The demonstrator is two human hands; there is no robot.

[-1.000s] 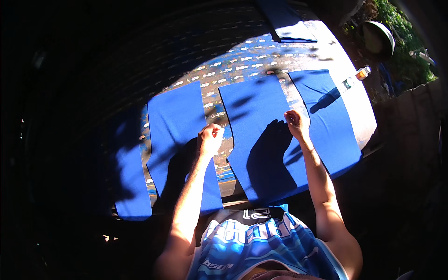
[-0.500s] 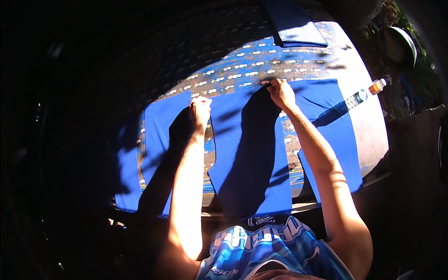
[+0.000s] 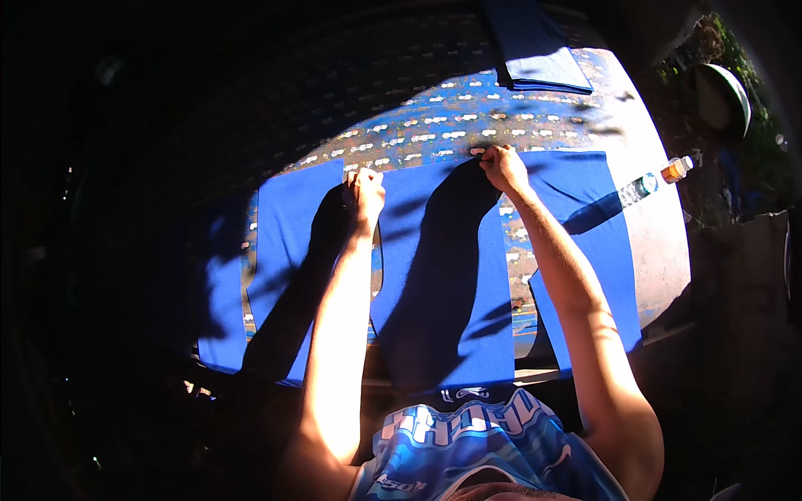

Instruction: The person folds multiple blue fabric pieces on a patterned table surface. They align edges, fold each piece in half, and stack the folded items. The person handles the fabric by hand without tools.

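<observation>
A middle blue cloth panel (image 3: 443, 275) lies flat on a patterned table (image 3: 434, 125). My left hand (image 3: 365, 190) pinches its far left corner and my right hand (image 3: 503, 165) pinches its far right corner. Both arms stretch forward over the panel and cast dark shadows on it. Another blue panel (image 3: 288, 250) lies to the left, and a third blue panel (image 3: 589, 242) lies to the right, both flat on the table.
A folded stack of dark blue cloth (image 3: 535, 54) sits at the table's far side. A clear plastic bottle with an orange cap (image 3: 656, 179) lies at the right rim. A round green-rimmed bowl (image 3: 723, 96) sits beyond the table, far right. The left half is in deep shadow.
Both hands have moved forward, away from my body, to the far edge of the middle panel, which now lies spread out flat and long toward me.
</observation>
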